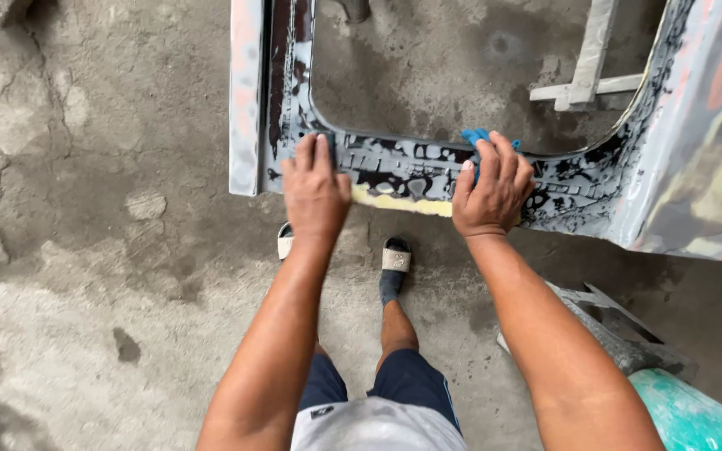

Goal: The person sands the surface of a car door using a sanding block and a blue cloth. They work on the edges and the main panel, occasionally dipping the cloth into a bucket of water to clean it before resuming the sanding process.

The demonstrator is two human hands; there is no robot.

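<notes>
A sanded car door panel [248,100], grey with black, pink and yellow patches, stands propped in front of me over the concrete floor. My left hand [315,190] lies flat on its lower frame edge, fingers pressed on a small dark block [327,140] that is mostly hidden. My right hand [492,188] grips the same edge further right, closed over a blue cloth [474,137] that sticks out above the fingers. Between the hands a strip of pale yellow filler [403,202] shows on the edge.
My feet in sandals [395,257] stand just below the panel. A grey stand [603,330] and a turquoise object [691,418] sit at the lower right. A metal frame piece [588,79] shows through the panel's opening. The cracked concrete floor [110,209] spreads to the left.
</notes>
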